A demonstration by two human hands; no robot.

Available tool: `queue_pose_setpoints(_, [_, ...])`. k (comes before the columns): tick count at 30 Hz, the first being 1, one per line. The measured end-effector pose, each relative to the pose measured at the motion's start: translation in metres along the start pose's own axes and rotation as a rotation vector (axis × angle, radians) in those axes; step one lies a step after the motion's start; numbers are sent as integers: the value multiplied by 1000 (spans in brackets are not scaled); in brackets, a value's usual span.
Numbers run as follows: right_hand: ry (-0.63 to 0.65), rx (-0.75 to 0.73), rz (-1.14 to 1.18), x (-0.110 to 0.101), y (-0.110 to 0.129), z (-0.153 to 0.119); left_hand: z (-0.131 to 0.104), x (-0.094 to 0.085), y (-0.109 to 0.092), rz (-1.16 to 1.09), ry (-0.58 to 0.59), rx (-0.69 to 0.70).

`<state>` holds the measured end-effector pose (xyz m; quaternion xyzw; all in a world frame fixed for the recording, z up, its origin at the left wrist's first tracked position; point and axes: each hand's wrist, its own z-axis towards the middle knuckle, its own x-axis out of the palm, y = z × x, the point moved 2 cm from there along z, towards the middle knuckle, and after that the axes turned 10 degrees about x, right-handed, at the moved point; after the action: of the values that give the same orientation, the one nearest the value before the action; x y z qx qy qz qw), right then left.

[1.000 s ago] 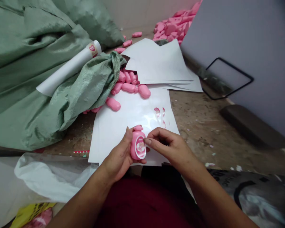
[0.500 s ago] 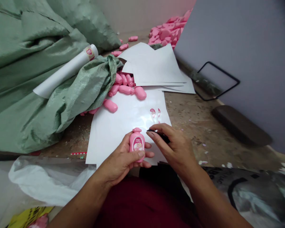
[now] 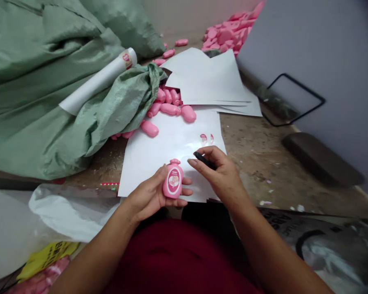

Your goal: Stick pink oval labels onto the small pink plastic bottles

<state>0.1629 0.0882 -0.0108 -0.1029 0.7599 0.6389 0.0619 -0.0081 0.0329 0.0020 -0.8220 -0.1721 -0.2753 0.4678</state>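
Left hand (image 3: 155,190) has one labelled pink bottle (image 3: 173,179) cradled, thumb along its left edge, fingers extended behind it; bottle is face up above the near edge of the white sheet (image 3: 150,163). Right hand (image 3: 222,173) grips one slim black tool (image 3: 205,160) against the index finger, tip just beside the bottle, not touching. Step in hand, my read: the label (image 3: 173,172) is already on this bottle and being checked or finished. Next move calls for a steady left hold and keeping the tool tip off the label. Counts: 1 bottle held, 1 tool, 2 stickers (image 3: 203,139) visible past the right hand, one showing only in part; others may be hidden. Loose bottles (image 3: 149,128) at the sack mouth: about 7 clear, more partly covered. Past them on the desk (image 3: 245,151): 3 plus a sliver of another. Back pile (image 3: 227,32): can't count. Also 2 green sacks (image 3: 110,110), 1 white roll (image 3: 95,83) on the front one, 1 black wire frame (image 3: 304,87), 1 dark block (image 3: 322,159). Upper sheets (image 3: 208,81) overlap; several, exact number unclear.
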Motion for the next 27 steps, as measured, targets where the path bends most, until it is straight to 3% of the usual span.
queue_pose_setpoints(3, [11, 4, -30, -2, -2, 1, -15, -16, -8, 100, -66, 33])
queue_pose_setpoints(5, [11, -1, -69, -6, -5, 3, -39, -33, -21, 298, -154, 61])
queue_pose_setpoints(10, [-32, -17, -350, -29, -13, -3, -119, -108, -61, 1126, -458, 87])
queue_pose_setpoints(13, [51, -205, -552, -27, -15, -22, -149, -155, -74, 1500, -635, 45])
queue_pose_setpoints(15, [109, -412, -682, -18, -17, -36, -154, -171, -78, 1649, -721, -7])
queue_pose_setpoints(17, [131, -572, -813, -5, -23, -47, -151, -172, -79, 1685, -747, -18])
queue_pose_setpoints(20, [141, -670, -929, 11, -35, -53, -134, -152, -82, 1621, -706, 75])
queue_pose_setpoints(24, [148, -698, -862, 19, -42, -52, -109, -119, -78, 1510, -607, 247])
queue_pose_setpoints(27, [162, -721, -765, 20, -38, -53, -95, -104, -70, 1454, -563, 333])
